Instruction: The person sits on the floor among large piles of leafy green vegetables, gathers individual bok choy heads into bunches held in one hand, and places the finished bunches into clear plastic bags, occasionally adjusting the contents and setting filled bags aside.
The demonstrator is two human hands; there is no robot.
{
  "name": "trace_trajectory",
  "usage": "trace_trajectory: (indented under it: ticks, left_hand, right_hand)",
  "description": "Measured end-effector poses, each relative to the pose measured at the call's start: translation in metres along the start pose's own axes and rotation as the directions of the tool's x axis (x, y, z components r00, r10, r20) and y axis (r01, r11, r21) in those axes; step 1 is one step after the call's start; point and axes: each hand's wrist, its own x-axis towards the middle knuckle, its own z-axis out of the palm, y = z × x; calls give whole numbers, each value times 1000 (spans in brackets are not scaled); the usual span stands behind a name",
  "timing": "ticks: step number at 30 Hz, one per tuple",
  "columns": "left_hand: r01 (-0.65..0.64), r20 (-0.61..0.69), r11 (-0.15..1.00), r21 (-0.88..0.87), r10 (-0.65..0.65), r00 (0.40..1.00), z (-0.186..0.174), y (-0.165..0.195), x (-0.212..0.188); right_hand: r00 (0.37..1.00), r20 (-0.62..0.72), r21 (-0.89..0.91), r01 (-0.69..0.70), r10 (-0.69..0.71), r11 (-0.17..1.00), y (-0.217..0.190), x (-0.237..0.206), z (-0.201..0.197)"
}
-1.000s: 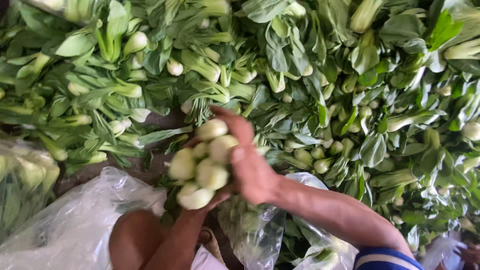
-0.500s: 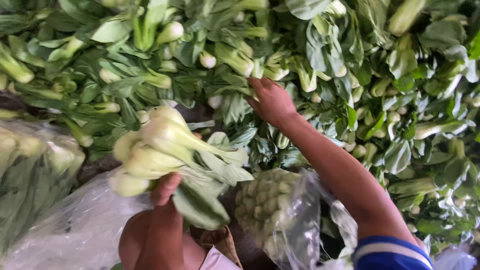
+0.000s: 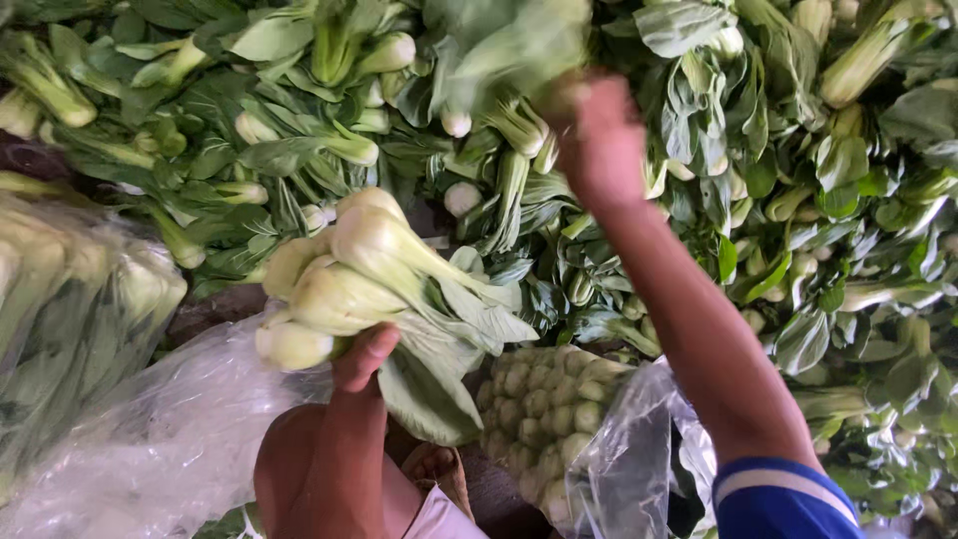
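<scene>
My left hand point(image 3: 361, 357) grips a bunch of bok choy point(image 3: 369, 274), several pale stems side by side with dark leaves hanging to the right. My right hand point(image 3: 602, 145) is stretched out over the big heap of loose bok choy point(image 3: 778, 190) and lifts a blurred leafy bok choy point(image 3: 499, 45) out of the pile. Below the right forearm, a clear plastic bag point(image 3: 624, 459) holds packed bok choy point(image 3: 544, 404) with the cut stem ends facing up.
A second clear bag of bok choy point(image 3: 70, 309) lies at the left edge. Crumpled clear plastic point(image 3: 160, 449) spreads across the lower left. My knee point(image 3: 284, 469) shows at the bottom, next to the left forearm.
The right hand has left the bunch, reached up into the heap and taken hold of a leafy plant. The left hand has kept the bunch and turned it sideways.
</scene>
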Motion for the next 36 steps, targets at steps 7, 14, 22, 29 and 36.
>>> trace_trajectory:
  ticks: [7,14,22,29,36]
  left_hand:
    - [-42,-91,992,119,53,994,17,6,-3]
    - [-201,-62,968,150,212,975,75,62,32]
    - [-172,101,969,177,156,983,120,68,45]
    - [37,173,968,247,-82,982,134,44,43]
    - [113,156,950,291,-164,974,172,29,30]
  right_hand:
    - [987,36,-37,159,-157,987,-3,-6,57]
    - [993,114,339,-1,-40,941,-43,3,-71]
    - [770,256,700,269,-585,661,-36,-48,-198]
    - [863,163,891,79,-479,446,-57,-75,-224]
    - [907,-203,255,414,-370,874,-55,-111,-258]
